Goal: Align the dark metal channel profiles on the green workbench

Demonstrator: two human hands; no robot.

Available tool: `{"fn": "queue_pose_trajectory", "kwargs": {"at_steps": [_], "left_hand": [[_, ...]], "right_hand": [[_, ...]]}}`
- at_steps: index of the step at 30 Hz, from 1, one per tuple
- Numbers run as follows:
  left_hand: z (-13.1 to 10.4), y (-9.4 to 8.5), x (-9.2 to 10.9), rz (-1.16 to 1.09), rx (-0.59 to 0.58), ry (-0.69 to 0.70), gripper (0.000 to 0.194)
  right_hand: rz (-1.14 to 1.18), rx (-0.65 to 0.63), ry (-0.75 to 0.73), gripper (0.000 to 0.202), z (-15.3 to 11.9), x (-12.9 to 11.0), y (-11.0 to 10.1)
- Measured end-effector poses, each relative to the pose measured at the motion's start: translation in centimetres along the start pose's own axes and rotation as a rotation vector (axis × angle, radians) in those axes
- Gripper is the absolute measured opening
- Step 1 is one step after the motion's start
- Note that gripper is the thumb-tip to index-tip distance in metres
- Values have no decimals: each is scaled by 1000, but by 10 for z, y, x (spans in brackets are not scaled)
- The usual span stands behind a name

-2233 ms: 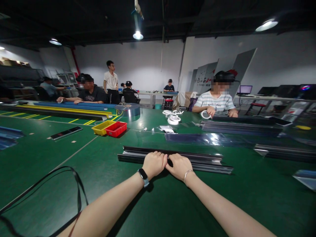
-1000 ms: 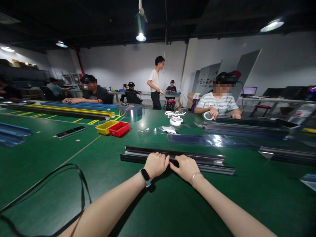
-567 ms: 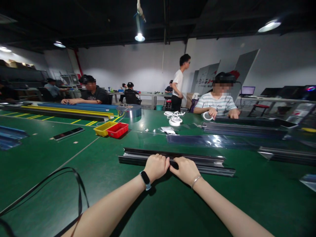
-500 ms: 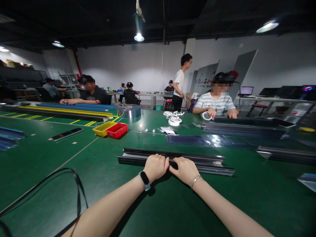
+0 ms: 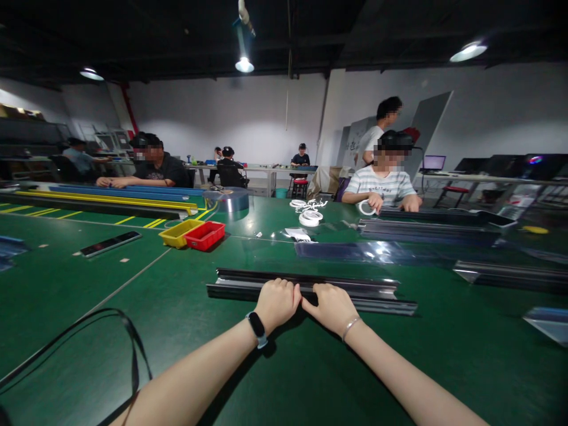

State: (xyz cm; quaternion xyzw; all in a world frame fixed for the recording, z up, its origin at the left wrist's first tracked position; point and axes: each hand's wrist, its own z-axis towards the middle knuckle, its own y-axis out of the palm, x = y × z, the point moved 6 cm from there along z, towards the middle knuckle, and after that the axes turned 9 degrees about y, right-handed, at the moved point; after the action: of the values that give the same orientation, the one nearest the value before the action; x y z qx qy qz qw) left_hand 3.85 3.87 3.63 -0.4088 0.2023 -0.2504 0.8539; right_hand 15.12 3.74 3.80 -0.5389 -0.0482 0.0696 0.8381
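A long dark channel-shaped profile [image 5: 239,287] lies crosswise on the green table in front of me, its inner side pale and shiny. My left hand [image 5: 278,303] is closed over the near wall of this profile, close to its middle. Right beside it, my right hand [image 5: 331,305] grips the same near wall, with its thumb pointing toward the left hand. Fingertips of both hands are hidden inside the channel. Beyond the profile lies a clear plastic strip [image 5: 341,252].
Yellow [image 5: 177,233] and red bins [image 5: 205,236] stand left of centre, near a phone [image 5: 110,243]. White coils [image 5: 310,218] lie farther back. More dark profiles [image 5: 426,232] are at right, before a seated co-worker [image 5: 381,183]. A black cable [image 5: 128,331] loops at lower left.
The view has turned slightly to the right. Both hands keep their hold on the profile. In the background a standing person has walked to the right, behind the seated co-worker.
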Motion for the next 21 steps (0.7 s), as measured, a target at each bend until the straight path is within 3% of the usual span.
{"fn": "queue_pose_trajectory", "kwargs": {"at_steps": [10, 21], "left_hand": [[2, -9, 1, -23, 44, 16, 33], [0, -4, -1, -51, 31, 18, 35]], "right_hand": [[64, 79, -74, 31, 0, -4, 1], [16, -30, -72, 46, 8, 3, 9]]}}
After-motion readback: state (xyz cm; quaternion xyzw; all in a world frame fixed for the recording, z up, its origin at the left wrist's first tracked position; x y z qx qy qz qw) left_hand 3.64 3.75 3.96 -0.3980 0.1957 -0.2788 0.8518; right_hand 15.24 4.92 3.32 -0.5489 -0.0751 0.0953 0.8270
